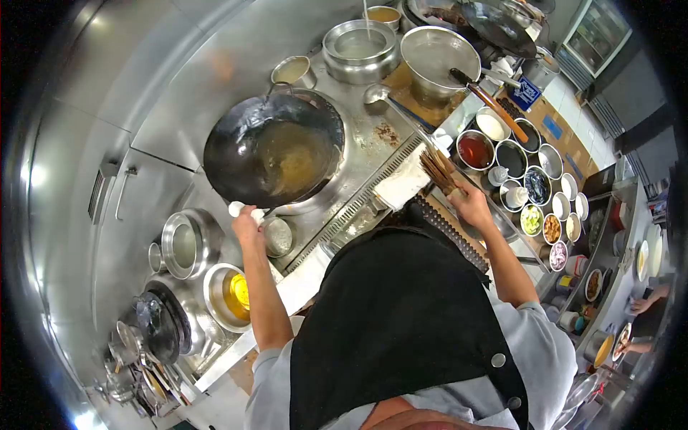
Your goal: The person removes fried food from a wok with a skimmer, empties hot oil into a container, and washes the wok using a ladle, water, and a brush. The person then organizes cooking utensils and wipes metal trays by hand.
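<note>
The left hand [247, 223] has its fingers closed, pinching a folded white cloth [236, 208] at the near rim of the large round black metal wok [236, 136]. The right hand [470, 205] is closed around a brown bundled-stick brush [436, 170]; its tips are just beside a white cloth-like piece [403, 183] at the front edge of the steel counter [362, 140]. The wok stands on this counter, behind the front edge, with yellowish-brown liquid [290, 158] inside. Toward the right end are round containers, one with red liquid [475, 150]. Toward the left end is a steel bowl [212, 288] with yellow liquid [240, 291].
</note>
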The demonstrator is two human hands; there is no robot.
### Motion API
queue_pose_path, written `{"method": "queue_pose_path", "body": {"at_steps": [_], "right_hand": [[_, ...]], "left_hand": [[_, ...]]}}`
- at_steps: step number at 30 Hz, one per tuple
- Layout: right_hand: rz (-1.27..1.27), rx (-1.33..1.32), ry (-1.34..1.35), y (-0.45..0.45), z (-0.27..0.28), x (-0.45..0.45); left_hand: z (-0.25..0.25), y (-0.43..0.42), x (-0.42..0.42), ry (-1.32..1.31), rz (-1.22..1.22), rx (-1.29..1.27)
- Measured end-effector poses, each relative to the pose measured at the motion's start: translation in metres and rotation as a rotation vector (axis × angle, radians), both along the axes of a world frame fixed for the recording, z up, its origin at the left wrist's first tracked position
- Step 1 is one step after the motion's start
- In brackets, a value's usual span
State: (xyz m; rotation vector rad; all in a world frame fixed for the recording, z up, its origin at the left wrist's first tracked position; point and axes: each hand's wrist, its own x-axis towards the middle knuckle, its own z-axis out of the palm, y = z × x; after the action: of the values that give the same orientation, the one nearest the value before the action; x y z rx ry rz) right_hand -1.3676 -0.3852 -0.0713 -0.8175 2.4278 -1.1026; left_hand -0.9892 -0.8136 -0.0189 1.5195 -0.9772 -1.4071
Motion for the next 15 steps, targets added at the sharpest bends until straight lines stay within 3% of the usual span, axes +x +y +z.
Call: {"method": "queue_pose_path", "body": {"at_steps": [9,15], "right_hand": [[0.072,-0.005,-0.023,-0.024,0.01,-0.039],[0.114,-0.015,-0.075,-0.071,0.008,-0.088]], "left_hand": [[0.014,0.004,-0.023,-0.006,0.019,-0.208],[0.028,-0.011,-0.038,-0.156,0.05,-0.478]]}}
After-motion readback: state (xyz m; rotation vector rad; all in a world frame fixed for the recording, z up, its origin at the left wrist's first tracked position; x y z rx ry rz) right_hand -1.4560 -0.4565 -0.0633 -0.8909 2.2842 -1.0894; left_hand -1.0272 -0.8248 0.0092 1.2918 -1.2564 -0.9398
